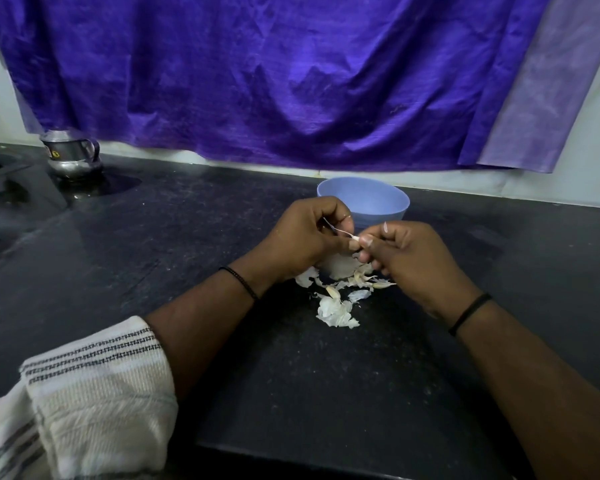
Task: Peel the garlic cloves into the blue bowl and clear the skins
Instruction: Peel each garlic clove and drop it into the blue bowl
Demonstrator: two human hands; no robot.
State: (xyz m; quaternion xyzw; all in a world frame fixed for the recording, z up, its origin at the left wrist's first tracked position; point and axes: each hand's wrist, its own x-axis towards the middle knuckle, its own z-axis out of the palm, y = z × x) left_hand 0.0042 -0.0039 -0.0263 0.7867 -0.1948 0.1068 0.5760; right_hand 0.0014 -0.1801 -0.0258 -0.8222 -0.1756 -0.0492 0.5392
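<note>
the bowl (364, 199) is pale blue, the countertop (187, 237) black with fine pale speckles, and the garlic skins (336, 311) white with a cream tinge. the cloth (274, 74) hung behind is deep violet (its right edge a paler lilac), the jug (71, 155) shiny silver. the sleeve (94, 393) is off-white with dark dashed stripes, each wristband (470, 313) black.

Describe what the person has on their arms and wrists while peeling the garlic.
The left forearm is bare below a rolled-up cream woven sleeve with dark striped bands. A thin black band circles the left wrist, and a similar black band circles the right wrist. No sleeve shows on the right arm.
</note>
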